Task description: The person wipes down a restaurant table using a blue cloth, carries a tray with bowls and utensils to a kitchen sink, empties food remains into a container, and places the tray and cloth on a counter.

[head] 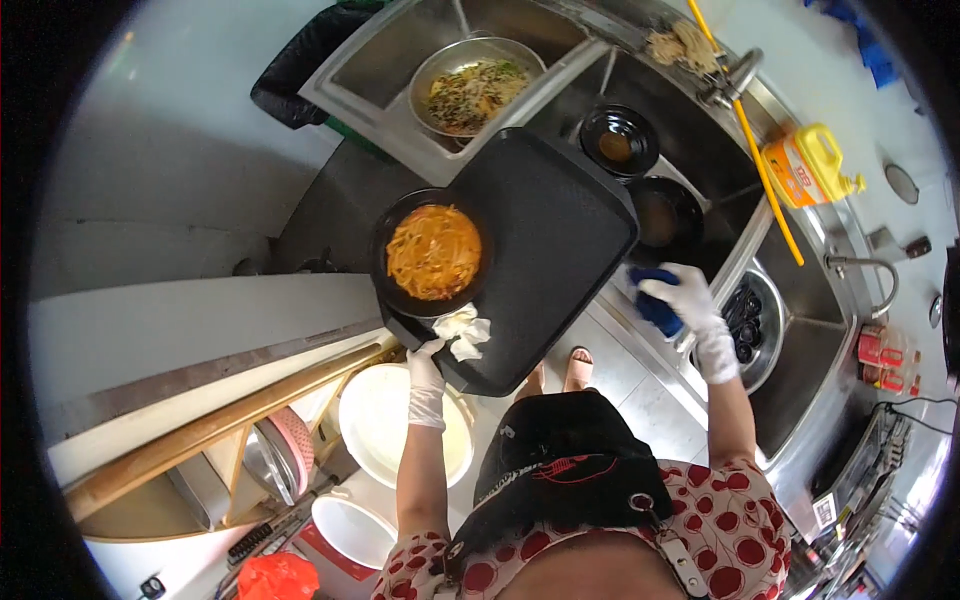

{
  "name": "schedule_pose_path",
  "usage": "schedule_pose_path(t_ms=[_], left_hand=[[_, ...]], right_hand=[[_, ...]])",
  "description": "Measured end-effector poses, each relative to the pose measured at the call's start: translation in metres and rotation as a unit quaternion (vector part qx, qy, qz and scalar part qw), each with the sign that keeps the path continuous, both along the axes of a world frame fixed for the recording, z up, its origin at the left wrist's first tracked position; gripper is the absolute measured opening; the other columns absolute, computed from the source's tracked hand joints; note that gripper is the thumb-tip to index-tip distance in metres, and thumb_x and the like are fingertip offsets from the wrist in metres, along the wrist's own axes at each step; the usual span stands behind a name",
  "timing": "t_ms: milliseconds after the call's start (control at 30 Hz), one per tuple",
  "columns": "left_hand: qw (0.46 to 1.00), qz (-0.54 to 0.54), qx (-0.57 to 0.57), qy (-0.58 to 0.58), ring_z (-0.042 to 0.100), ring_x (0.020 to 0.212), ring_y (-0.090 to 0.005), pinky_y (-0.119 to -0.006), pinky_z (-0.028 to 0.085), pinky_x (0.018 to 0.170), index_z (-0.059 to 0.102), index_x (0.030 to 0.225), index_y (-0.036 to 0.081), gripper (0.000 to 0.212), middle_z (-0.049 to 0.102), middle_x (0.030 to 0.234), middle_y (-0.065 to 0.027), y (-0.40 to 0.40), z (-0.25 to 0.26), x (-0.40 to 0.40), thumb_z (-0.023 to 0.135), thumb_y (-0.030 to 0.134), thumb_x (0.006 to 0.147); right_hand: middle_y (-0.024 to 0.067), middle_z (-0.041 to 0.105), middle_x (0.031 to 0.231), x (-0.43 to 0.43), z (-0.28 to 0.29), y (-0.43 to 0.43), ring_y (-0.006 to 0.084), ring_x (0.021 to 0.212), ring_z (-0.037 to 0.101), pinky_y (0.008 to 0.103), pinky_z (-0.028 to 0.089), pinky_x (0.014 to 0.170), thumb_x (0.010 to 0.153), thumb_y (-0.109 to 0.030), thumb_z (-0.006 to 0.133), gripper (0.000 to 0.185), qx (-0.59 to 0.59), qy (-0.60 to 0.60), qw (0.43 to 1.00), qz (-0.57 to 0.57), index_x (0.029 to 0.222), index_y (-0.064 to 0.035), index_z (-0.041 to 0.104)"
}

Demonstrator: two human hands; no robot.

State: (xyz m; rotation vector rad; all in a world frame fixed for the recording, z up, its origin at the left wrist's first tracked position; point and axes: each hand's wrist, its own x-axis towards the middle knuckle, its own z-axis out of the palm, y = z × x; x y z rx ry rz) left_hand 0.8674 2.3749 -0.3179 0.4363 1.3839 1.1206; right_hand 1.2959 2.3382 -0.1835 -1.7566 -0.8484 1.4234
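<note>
In a white glove, my left hand (pixel 426 375) grips the near left edge of a black serving tray (pixel 551 247). On the tray's left part sit a black bowl (pixel 381 259) with noodles in orange-red broth (pixel 433 253) and a crumpled white tissue (pixel 463 330). My right hand (pixel 686 296), also gloved, holds a dark blue cloth (pixel 658 301) over the sink's front rim, right of the tray. Beyond the tray, a metal strainer bowl (pixel 480 86) of food scraps stands at the left sink. Two black bowls (pixel 619 141) with brownish liquid lie in the middle sink.
A metal basin (pixel 772 315) of black spoons sits in the right sink (pixel 814 360). A yellow detergent jug (pixel 810 169) and a yellow hose (pixel 750 142) are near the faucet (pixel 739 75). White tubs (pixel 352 529) stand below left, beside a wooden-edged shelf (pixel 225 435).
</note>
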Motion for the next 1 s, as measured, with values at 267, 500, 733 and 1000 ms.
schedule_pose_path(t_ms=[267,500,733,1000], left_hand=[[1.000,-0.019,0.006,-0.017,0.064,0.082,-0.0264,-0.035,0.052,0.077,0.060,0.101,-0.005,0.035,0.064,0.091,-0.0109,-0.003,0.026,-0.005,0.056,-0.006,0.066],[0.999,-0.016,-0.015,-0.024,0.063,0.085,-0.0274,-0.036,0.051,0.080,0.057,0.106,-0.007,0.039,0.063,0.098,-0.0128,0.007,0.045,-0.009,0.056,-0.007,0.067],[0.999,-0.016,-0.021,-0.029,0.063,0.084,-0.0274,-0.036,0.052,0.078,0.058,0.104,-0.007,0.036,0.063,0.095,-0.0125,0.019,0.052,-0.019,0.055,-0.006,0.068],[0.999,-0.012,-0.030,-0.043,0.061,0.094,-0.0268,-0.035,0.049,0.086,0.051,0.118,-0.007,0.052,0.059,0.107,-0.0130,0.018,0.065,-0.028,0.051,-0.004,0.066]], right_hand=[[0.0143,0.062,0.114,-0.151,-0.054,0.107,0.0217,0.106,0.056,0.0295,0.039,0.096,0.084,-0.033,0.064,0.047,0.087,0.066,0.972,0.207,0.116,0.0018,0.059],[0.0263,0.055,0.120,-0.195,-0.060,0.141,0.0314,0.110,0.054,0.0336,0.040,0.096,0.082,-0.027,0.065,0.060,-0.031,-0.023,0.981,0.192,0.121,0.0150,0.046],[0.0280,0.048,0.128,-0.140,-0.008,0.205,0.0338,0.118,0.047,0.0355,0.036,0.100,0.076,-0.028,0.066,0.071,-0.019,-0.036,0.983,0.178,0.125,0.0165,0.041],[0.0304,0.060,0.108,-0.064,0.066,0.357,0.0339,0.101,0.059,0.0375,0.044,0.088,0.082,-0.026,0.060,0.047,0.053,-0.280,0.937,0.200,0.104,0.0157,0.056]])
